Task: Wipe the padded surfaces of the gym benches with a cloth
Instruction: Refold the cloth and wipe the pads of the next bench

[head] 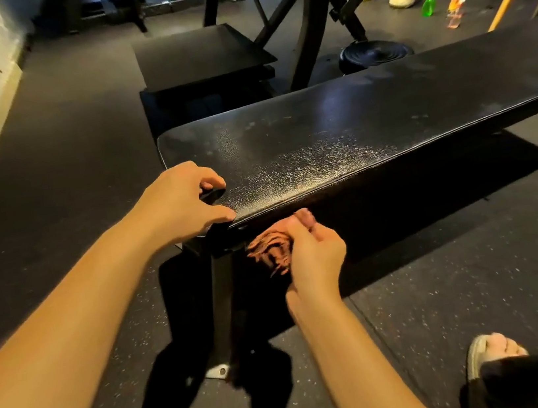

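Two hands engaged: left hand (187,198) grips the bench (370,120) at its near-left corner; right hand (315,249) holds the cloth (270,250) bunched against its near side. Advise firm, overlapping strokes rightward.

Single head-worn wide-angle view, aimed forward and down. Near end of bench surface (320,134) seen close, from above. Floor (79,144) and far gym gear caught behind.
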Demonstrator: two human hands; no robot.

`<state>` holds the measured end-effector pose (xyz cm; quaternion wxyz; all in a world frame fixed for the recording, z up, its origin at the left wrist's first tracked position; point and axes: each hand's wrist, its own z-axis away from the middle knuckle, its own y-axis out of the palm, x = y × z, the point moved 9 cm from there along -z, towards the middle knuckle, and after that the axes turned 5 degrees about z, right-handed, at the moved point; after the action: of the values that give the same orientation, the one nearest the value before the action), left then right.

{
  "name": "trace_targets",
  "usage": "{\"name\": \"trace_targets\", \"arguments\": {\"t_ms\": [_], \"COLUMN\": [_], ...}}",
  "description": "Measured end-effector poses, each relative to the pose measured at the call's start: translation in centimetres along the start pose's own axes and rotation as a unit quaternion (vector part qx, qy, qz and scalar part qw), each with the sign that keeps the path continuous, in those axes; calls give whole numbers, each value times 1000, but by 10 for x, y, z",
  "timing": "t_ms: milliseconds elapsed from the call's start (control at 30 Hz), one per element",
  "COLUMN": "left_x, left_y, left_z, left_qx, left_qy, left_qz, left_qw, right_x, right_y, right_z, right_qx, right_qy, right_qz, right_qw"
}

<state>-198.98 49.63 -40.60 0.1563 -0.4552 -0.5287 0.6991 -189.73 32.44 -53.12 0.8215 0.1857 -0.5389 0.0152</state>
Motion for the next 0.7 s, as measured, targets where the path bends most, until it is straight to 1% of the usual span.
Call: {"name": "trace_targets", "arguments": {"t_ms": [100,267,400,500,567,700], "left_x": [2,2,2,3,3,0], "left_y": [1,2,3,3,3,2], "left_z": [-2,-4,-5,-5,-4,-1], "left_qx": [-7,-14,-14,-15,-16,-17], "left_qy": [-2,-5,-8,-14,-13,-8], "left_qz": [-2,-8,-7,0,4,11], "left_qw": [1000,1000,1000,1000,1000,1000], "right_x": [-15,-18,-12,-13,-17,-12], "right_y": [22,11,22,24,22,24], "right_z": [22,10,19,19,18,18], "right_qx": [34,17,59,40,27,42], "right_qy": [9,2,4,-14,-10,-28], "right_qz": [-17,33,26,49,73,85], "right_qw": [999,999,998,998,997,995]}}
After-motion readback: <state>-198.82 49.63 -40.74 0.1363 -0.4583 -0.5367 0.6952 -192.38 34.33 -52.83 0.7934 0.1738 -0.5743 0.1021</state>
